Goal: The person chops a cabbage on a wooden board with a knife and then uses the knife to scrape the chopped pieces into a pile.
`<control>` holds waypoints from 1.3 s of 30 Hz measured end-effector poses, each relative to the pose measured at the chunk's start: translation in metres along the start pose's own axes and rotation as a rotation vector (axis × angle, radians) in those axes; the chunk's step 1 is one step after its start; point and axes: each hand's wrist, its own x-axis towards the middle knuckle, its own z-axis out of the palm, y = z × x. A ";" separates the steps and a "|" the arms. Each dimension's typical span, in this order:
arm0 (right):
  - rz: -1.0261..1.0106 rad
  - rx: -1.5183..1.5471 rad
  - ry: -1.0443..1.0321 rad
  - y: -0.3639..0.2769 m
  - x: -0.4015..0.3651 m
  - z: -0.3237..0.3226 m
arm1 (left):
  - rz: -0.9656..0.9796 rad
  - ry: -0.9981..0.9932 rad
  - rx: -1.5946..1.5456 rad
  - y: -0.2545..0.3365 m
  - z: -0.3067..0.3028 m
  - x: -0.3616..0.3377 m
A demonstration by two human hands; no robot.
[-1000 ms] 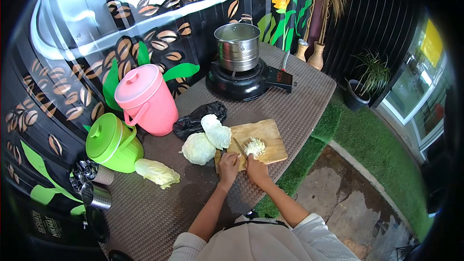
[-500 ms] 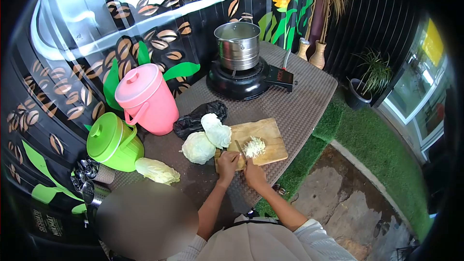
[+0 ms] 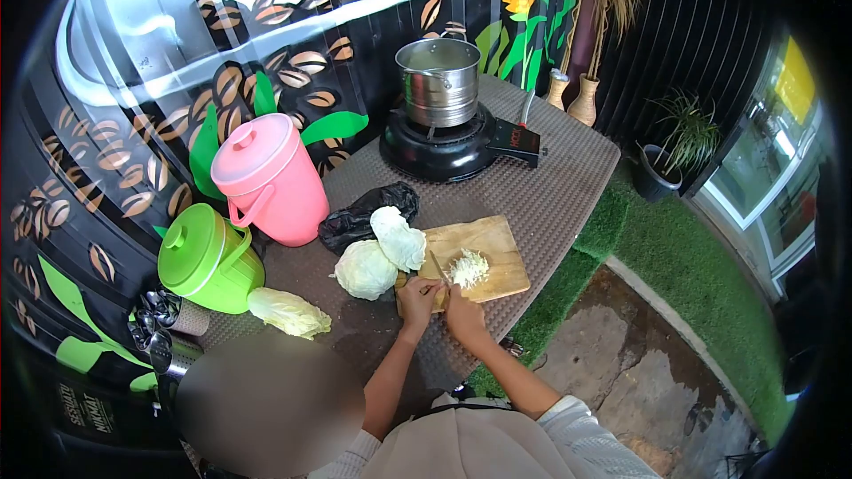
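Note:
My right hand [image 3: 464, 312] is closed around the handle of a knife [image 3: 438, 266], whose blade points away from me over the wooden cutting board [image 3: 501, 248]. Beside the blade, my left hand [image 3: 418, 298] rests at the board's left edge, its fingers pinched together; whatever they hold is too small to make out. A heap of finely shredded cabbage [image 3: 469, 270] lies on the board to the right of the knife. Just beyond my left hand are a pale cabbage head [image 3: 365, 271] and a loose cabbage leaf [image 3: 398, 239] that overlaps the board's corner.
A black plastic bag [image 3: 364, 222] lies behind the cabbage. At the back, a steel pot [image 3: 437, 89] stands on a black gas stove [image 3: 435, 155]. Pink [image 3: 280, 182] and green lidded jugs [image 3: 209, 262] line the wall side, near a napa cabbage [image 3: 290, 311] and utensils [image 3: 160, 319].
The knife has shifted slightly, its tip now a little farther from me. Both hands stay close together at the board, and the shredded heap looks much the same.

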 end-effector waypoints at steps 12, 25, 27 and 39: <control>-0.009 -0.055 -0.037 -0.004 -0.002 -0.008 | 0.017 -0.037 -0.037 -0.002 0.000 -0.001; -0.022 -0.046 -0.011 -0.004 -0.002 -0.005 | 0.010 -0.044 -0.025 -0.002 0.000 -0.002; 0.023 -0.039 0.005 -0.002 0.001 0.002 | 0.022 -0.032 -0.039 -0.001 0.001 -0.002; 0.001 -0.068 0.047 0.001 -0.007 0.001 | -0.060 -0.016 0.016 0.002 0.000 0.000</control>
